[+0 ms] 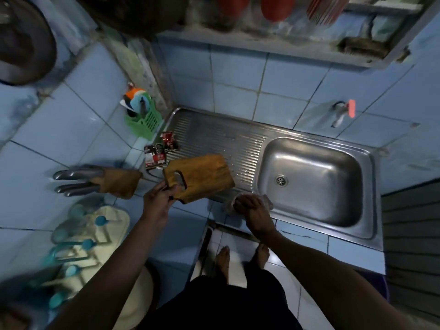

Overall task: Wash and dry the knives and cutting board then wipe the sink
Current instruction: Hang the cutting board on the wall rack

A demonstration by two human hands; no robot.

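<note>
The wooden cutting board [202,176] is held tilted over the near edge of the ribbed drainboard [221,136], gripped at its handle cutout by the curled fingers of the left hand [158,198]. A pale cloth [266,201] is clutched under the right hand [252,210], pressed on the sink [316,182] rim. Two knives [78,182] are laid on the tiled counter, left of the board.

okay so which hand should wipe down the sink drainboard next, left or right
Right, probably. The right hand already grips a pale cloth at the front rim of the sink. The left hand is busy holding the wooden cutting board by its handle end.
</note>
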